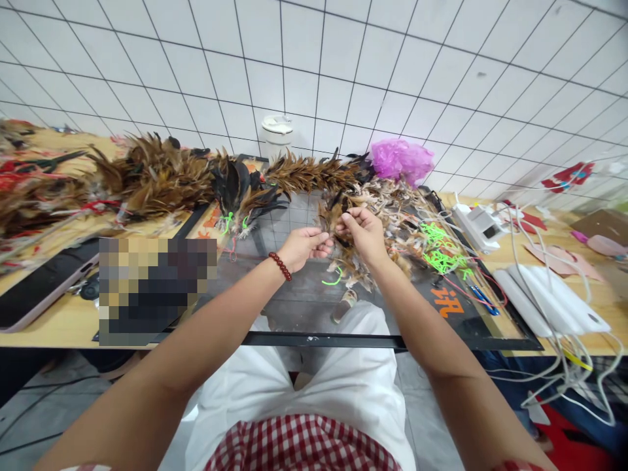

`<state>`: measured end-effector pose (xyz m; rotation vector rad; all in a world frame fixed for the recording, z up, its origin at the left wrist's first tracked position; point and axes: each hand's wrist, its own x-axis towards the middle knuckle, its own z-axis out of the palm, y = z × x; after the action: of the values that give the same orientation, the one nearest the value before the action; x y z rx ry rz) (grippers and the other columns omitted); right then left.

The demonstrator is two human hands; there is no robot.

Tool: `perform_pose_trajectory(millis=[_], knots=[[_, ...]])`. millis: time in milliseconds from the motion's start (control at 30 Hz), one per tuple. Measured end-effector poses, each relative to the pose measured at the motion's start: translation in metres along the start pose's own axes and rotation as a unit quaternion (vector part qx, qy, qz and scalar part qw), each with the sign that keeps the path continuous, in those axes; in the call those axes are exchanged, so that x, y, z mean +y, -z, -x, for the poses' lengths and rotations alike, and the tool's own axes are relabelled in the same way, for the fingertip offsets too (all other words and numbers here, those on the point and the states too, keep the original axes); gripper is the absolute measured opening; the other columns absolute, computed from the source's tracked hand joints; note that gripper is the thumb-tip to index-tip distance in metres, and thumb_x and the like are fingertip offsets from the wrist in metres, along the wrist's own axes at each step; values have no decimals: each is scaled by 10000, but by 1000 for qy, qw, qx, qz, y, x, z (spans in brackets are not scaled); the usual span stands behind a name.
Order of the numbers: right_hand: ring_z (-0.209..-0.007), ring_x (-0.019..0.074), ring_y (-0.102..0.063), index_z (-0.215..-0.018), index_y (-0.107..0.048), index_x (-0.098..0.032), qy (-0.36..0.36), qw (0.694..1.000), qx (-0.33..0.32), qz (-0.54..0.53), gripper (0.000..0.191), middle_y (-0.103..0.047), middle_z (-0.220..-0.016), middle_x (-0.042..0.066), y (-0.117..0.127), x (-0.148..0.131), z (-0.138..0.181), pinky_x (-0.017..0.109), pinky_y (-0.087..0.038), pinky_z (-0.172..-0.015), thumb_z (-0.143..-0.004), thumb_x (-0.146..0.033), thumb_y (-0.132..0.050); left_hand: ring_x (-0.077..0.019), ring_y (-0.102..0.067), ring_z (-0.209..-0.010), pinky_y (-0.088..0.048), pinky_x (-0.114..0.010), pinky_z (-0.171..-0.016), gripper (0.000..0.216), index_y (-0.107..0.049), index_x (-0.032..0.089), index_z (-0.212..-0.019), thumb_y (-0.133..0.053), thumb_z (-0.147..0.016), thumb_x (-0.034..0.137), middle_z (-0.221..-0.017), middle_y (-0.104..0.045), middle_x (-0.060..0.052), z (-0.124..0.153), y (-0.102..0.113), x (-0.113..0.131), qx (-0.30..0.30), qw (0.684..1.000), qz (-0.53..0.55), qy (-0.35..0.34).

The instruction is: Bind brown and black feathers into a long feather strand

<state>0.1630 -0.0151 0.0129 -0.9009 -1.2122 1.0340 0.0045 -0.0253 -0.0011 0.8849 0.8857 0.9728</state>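
Note:
Over the glass panel [294,288], my left hand [305,248] is closed, thumb against fingertips. Whatever it pinches, if anything, is too small to make out. A dark red bead bracelet [280,266] circles that wrist. My right hand [364,232] pinches at brown feathers [332,214], just right of my left fingertips. Loose pale and brown feathers [392,219] are heaped beside and beyond my right hand. A short bright green string [332,277] lies on the glass below my hands. Green-tied bunches of dark feathers [240,196] lie to the left.
Brown feather bundles [152,173] line the back left, with a feather strip [314,171] behind my hands. Along the wall stand a white lidded cup [277,134] and a purple plastic bag [401,160]. Green strings [444,248], a white power bank [549,301] and cables lie right; a phone [46,284] lies left.

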Motion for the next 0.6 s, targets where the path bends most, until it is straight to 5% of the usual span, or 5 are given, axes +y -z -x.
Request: perform_pose_trajectory(millis=[167,400,500,600], knots=[[-559,98,-589,-740,-571,-210,-5,999,23,-32,323,-622,-653,-43,3,-3,-2,231,-520,-543,-640,-405,-809,-99,-642,-532,-543,-202,-521,89,-650,66,-729,-692,-800,100,-652,-669,-53,3,-3,-4,-36,998,-39,16],[-602,78,-572,-779,-557,-212,-34,983,137,-120,282,-597,-684,-47,26,-14,-14,194,-487,-545,-664,-343,-779,-93,-616,-492,-504,-188,-460,117,-641,84,-798,-683,-828,189,-613,-627,-13,8,-6,0,-42,999,2,-10],[-529,58,-484,-715,-575,-185,-114,991,65,-29,338,-532,-598,-66,26,-11,-9,182,-407,-484,-573,-352,-833,-75,-573,-464,-455,-168,-423,174,-635,86,-778,-735,-785,228,-580,-593,8,7,-6,2,-57,997,32,-30],[-521,52,-439,-678,-594,-167,-156,982,-94,41,403,-546,-596,-60,18,-14,0,187,-352,-466,-513,-413,-868,-65,-529,-433,-399,-161,-384,248,-632,96,-769,-787,-729,285,-560,-576,17,9,-6,3,-79,995,51,-34]])
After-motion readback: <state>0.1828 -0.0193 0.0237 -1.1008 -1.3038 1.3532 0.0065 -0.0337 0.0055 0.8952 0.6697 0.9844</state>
